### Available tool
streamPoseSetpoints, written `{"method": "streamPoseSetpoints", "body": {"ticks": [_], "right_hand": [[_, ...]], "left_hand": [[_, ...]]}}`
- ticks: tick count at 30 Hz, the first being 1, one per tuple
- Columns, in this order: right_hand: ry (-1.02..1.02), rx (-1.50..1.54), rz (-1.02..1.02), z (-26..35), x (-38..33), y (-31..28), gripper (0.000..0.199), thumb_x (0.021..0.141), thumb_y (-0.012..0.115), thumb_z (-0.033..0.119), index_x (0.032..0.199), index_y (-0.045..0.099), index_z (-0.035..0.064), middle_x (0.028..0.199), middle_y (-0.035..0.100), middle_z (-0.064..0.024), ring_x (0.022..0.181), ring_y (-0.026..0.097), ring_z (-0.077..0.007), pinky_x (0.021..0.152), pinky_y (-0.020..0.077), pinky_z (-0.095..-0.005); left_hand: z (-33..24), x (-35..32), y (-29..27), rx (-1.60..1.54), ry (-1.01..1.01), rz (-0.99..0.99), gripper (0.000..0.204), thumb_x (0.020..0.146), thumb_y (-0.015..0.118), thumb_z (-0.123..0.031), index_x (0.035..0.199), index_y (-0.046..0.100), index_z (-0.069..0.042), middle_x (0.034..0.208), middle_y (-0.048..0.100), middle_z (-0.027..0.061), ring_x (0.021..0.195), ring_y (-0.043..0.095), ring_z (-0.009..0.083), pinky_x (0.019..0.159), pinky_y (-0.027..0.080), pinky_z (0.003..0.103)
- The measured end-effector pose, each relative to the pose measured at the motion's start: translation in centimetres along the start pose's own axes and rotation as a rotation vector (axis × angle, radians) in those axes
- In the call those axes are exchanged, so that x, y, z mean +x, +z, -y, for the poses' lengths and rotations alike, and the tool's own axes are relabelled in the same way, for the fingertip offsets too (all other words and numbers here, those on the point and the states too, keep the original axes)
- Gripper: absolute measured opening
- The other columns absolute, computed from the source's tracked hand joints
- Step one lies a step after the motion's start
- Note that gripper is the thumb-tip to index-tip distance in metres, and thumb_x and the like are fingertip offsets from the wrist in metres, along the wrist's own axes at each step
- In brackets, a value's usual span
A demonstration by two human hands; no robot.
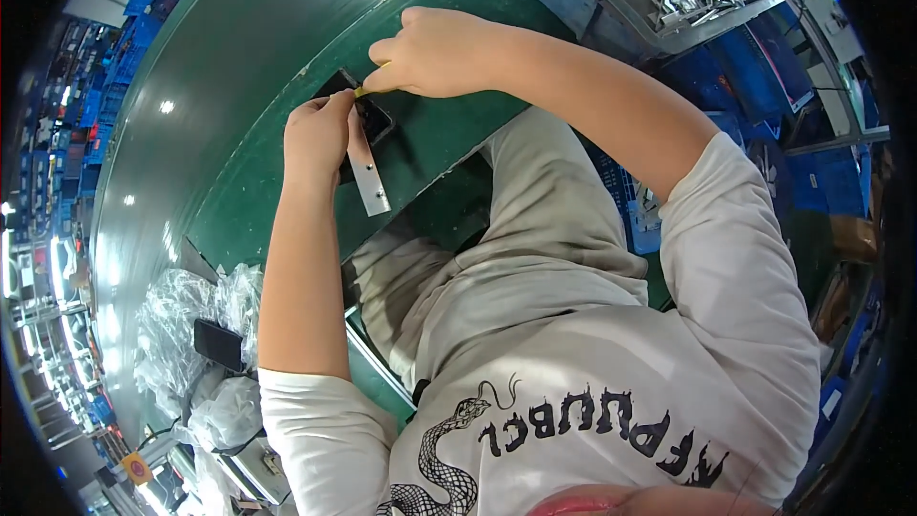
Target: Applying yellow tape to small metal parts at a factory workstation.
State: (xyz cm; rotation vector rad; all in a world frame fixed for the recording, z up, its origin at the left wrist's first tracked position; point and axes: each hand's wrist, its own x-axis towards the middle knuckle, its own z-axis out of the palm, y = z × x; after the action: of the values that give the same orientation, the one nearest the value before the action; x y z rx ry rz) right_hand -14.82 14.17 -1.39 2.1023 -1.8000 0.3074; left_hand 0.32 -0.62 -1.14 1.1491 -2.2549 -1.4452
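A flat silver metal strip (370, 182) with small holes slants down toward the near edge of the green table (258, 186). My left hand (320, 137) pinches its upper end, with the thumb and fingertips closed. My right hand (430, 53), also closed, grips a thin yellow piece (380, 86) whose tip reaches my left fingertips. Most of this yellow piece is hidden in the fist, so its kind cannot be made out. Below both hands lies a black rectangular object (379, 121), partly covered by the fingers and the strip.
At the upper right stands a metal tray (683, 38) heaped with small shiny metal parts. Clear plastic bags (181, 311) and a dark flat rectangular thing (219, 344) lie to my left. Blue bins (731, 62) line the right side; my legs are under the table edge.
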Motion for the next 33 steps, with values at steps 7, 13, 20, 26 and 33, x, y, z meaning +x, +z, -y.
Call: {"method": "streamPoseSetpoints", "body": {"ticks": [7,13,20,26,33], "right_hand": [[-0.043,-0.026,-0.1,-0.1,-1.2,1.1,0.027,0.083,0.061,0.016,0.108,0.071,0.0226,0.079,0.057,0.0002,0.072,0.062,-0.0168,0.074,0.0415,-0.0328],[-0.012,0.013,-0.231,1.7,-4.7,3.0,0.029,0.08,0.064,0.016,0.107,0.071,0.0226,0.083,0.06,0.0021,0.081,0.062,-0.0179,0.076,0.0422,-0.0331],[0.145,0.172,-0.242,3.1,-6.0,3.2,0.027,0.081,0.069,0.018,0.108,0.07,0.0166,0.092,0.06,0.0018,0.091,0.058,-0.0173,0.088,0.041,-0.0356],[0.202,0.191,-0.257,3.0,-6.3,3.4,0.036,0.08,0.071,0.021,0.115,0.067,0.0152,0.096,0.062,-0.0018,0.095,0.058,-0.0212,0.09,0.0407,-0.0383],[0.244,0.206,-0.288,2.9,-6.8,3.4,0.038,0.079,0.072,0.022,0.116,0.066,0.0145,0.101,0.062,-0.0035,0.097,0.058,-0.0227,0.091,0.0403,-0.0399]], "left_hand": [[0.1,0.2,-0.3,-0.065,-0.013,0.012,0.035,0.089,0.064,-0.025,0.1,0.07,0.007,0.08,0.068,0.0087,0.073,0.062,0.0161,0.068,0.047,0.031],[-0.6,-4.1,-1.4,-0.442,0.036,0.022,0.029,0.101,0.05,-0.026,0.104,0.061,0.001,0.082,0.061,0.0033,0.07,0.055,0.0107,0.064,0.045,0.026],[-0.1,-10.7,-1.8,-0.835,0.162,0.127,0.027,0.103,0.047,-0.03,0.092,0.052,-0.006,0.076,0.048,0.0018,0.063,0.047,0.0108,0.051,0.04,0.027],[1.9,-12.8,-1.9,-0.78,0.369,0.244,0.028,0.101,0.052,-0.031,0.094,0.05,-0.004,0.076,0.047,0.0024,0.061,0.043,0.0084,0.048,0.039,0.023],[2.6,-13.9,-2.0,-0.527,0.462,0.276,0.042,0.103,0.041,-0.032,0.1,0.058,0.007,0.076,0.054,0.0064,0.063,0.055,0.0135,0.057,0.046,0.026]]}}
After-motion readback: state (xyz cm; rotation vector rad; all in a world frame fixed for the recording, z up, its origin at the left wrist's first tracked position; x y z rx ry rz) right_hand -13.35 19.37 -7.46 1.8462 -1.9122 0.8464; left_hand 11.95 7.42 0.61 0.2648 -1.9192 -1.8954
